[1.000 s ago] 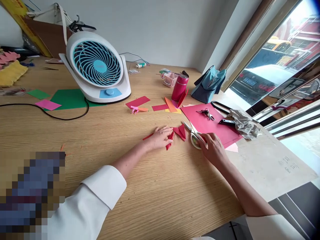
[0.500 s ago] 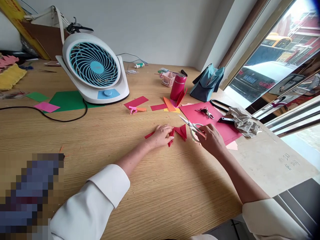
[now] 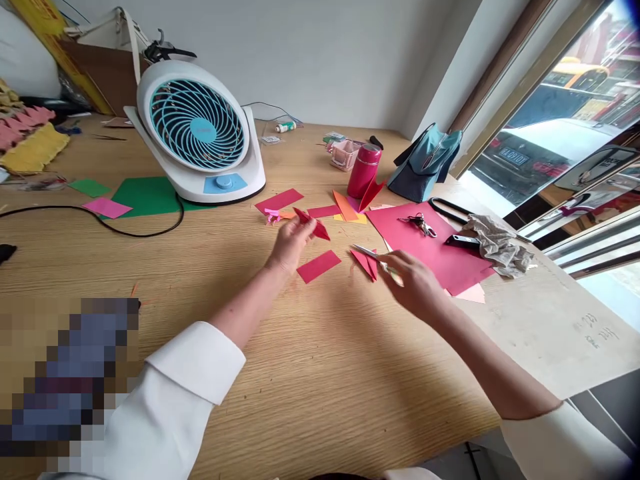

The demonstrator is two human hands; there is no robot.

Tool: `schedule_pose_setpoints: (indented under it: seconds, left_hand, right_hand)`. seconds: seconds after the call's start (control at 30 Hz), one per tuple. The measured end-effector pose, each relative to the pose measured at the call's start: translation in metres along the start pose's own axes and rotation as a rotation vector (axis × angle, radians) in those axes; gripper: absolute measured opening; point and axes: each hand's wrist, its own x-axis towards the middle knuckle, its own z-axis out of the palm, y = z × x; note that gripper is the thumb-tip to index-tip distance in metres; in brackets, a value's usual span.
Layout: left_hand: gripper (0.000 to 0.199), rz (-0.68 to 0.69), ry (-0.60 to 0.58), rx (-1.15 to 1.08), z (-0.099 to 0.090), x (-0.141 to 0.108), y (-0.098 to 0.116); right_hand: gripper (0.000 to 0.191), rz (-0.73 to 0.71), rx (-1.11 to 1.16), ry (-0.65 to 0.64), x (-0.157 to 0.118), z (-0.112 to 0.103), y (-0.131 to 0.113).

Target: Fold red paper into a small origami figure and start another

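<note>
Pinched in my left hand (image 3: 291, 244) is a folded red paper piece (image 3: 319, 229), raised off the table. Its lower end is hidden by my fingers. My right hand (image 3: 413, 279) is closed around white-handled scissors (image 3: 387, 265), whose blades point left. Just under the blades a second folded red paper (image 3: 364, 265) lies on the table; whether the scissors touch it I cannot tell. A flat red paper strip (image 3: 319, 267) rests between my two hands. Beyond my left hand sits a small pink and orange paper item (image 3: 273, 215).
A white and blue fan (image 3: 200, 133) stands at the back left, its black cord crossing the table. Behind my right hand are a large red sheet (image 3: 435, 247) with keys (image 3: 421, 225), a red bottle (image 3: 365, 171), a teal bag (image 3: 425, 163) and a crumpled cloth (image 3: 500, 243).
My left hand has lifted the folded red paper up and to the left, uncovering the flat strip. The scissors have come down toward the other folded paper, their blades closer together.
</note>
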Motion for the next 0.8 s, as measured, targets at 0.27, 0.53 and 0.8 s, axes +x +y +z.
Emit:
schedule_pose_setpoints:
  seconds: [0.27,0.53,0.8]
  left_hand:
    - [0.037,-0.218,0.271,-0.336,-0.042,-0.042,0.051]
    - [0.042,-0.364,0.343,-0.329,-0.058,-0.077,0.055]
    - [0.038,-0.491,0.125,-0.241,-0.044,-0.107,0.051]
  right_hand:
    - [0.052,-0.061,-0.141,-0.406,0.076,0.061,-0.075]
    - [0.044,0.271,-0.153,-0.363,0.184,0.073,-0.03]
    - [0.033,0.124,0.121,-0.258,0.113,0.051,-0.057]
